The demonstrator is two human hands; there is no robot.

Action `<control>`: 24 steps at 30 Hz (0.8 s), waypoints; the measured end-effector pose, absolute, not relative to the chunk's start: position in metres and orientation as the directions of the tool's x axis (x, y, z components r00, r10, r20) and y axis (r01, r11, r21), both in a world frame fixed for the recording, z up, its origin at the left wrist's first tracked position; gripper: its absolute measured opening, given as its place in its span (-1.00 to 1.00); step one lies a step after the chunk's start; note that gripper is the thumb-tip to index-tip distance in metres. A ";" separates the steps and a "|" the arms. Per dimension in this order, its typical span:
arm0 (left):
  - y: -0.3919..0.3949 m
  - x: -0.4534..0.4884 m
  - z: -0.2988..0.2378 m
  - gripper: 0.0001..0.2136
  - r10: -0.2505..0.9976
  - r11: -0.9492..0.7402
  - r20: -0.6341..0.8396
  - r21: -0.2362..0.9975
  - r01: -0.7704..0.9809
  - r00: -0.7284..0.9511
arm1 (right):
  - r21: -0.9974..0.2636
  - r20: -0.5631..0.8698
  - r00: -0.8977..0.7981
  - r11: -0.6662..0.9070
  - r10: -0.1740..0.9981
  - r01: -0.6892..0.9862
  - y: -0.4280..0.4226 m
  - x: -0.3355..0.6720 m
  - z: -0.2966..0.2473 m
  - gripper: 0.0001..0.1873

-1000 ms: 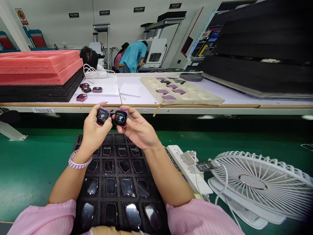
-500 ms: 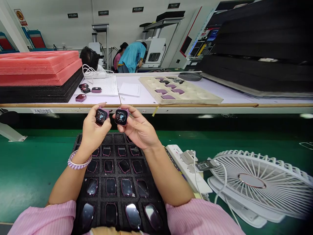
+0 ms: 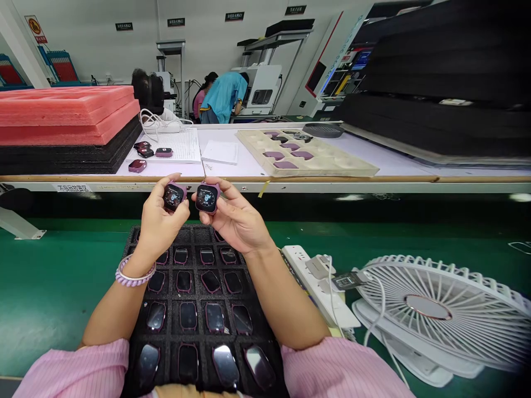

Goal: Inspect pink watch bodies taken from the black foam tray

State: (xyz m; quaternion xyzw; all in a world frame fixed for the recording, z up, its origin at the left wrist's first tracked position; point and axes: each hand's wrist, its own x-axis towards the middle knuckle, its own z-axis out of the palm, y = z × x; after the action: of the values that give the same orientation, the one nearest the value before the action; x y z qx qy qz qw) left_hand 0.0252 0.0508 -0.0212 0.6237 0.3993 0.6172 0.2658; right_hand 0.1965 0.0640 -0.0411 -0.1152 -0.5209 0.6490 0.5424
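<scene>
My left hand (image 3: pixel 164 218) is closed around the edges of a purple smartwatch case (image 3: pixel 173 197), its lit face turned toward me. A second smartwatch case (image 3: pixel 206 198), also lit, is gripped by its sides in my right hand (image 3: pixel 237 218). The two watches are held side by side, a small gap apart, just in front of the table edge. Below my hands lies a black foam tray (image 3: pixel 171 326) whose compartments hold several dark-screened purple watch cases (image 3: pixel 188 316). My forearms hide parts of the tray's sides.
On the table (image 3: pixel 244 169), several watch cases (image 3: pixel 137 165) lie by a paper sheet (image 3: pixel 182 145). A beige tray (image 3: pixel 327 160) holds purple pieces. Pink foam (image 3: pixel 70 110) is stacked left, black foam (image 3: pixel 431 83) right. A power strip (image 3: pixel 302 260) and white fan (image 3: pixel 440 304) are at right.
My hands and both watches stay almost still. Behind the table, the head of a person at the left has shifted slightly left and up.
</scene>
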 end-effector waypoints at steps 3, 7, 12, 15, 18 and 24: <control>0.050 0.025 -0.021 -0.47 0.818 -0.544 0.569 0.813 0.209 -0.084 | -0.793 0.418 -0.381 0.126 0.825 -0.596 0.064 0.196 -0.042 -0.53; 0.051 0.024 -0.021 -0.49 0.822 -0.541 0.563 0.819 0.192 -0.084 | -0.777 0.446 -0.354 0.159 0.822 -0.608 0.064 0.196 -0.042 -0.56; 0.051 0.024 -0.022 -0.49 0.829 -0.533 0.553 0.828 0.173 -0.090 | -0.802 0.443 -0.379 0.169 0.813 -0.573 0.065 0.197 -0.043 -0.53; 0.052 0.024 -0.023 -0.52 0.821 -0.542 0.564 0.819 0.186 -0.089 | -0.798 0.467 -0.375 0.199 0.801 -0.569 0.065 0.197 -0.043 -0.56; 0.052 0.024 -0.022 -0.53 0.826 -0.540 0.557 0.825 0.168 -0.083 | -0.788 0.484 -0.354 0.222 0.801 -0.574 0.065 0.197 -0.043 -0.59; 0.052 0.025 -0.022 -0.51 0.830 -0.539 0.553 0.829 0.149 -0.077 | -0.802 0.437 -0.392 0.154 0.809 -0.576 0.063 0.197 -0.042 -0.55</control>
State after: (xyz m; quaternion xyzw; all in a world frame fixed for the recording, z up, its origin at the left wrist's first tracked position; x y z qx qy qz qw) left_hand 0.0249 0.0520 -0.0218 0.6214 0.3938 0.6191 0.2748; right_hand 0.1970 0.0631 -0.0418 -0.1091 -0.5340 0.6410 0.5405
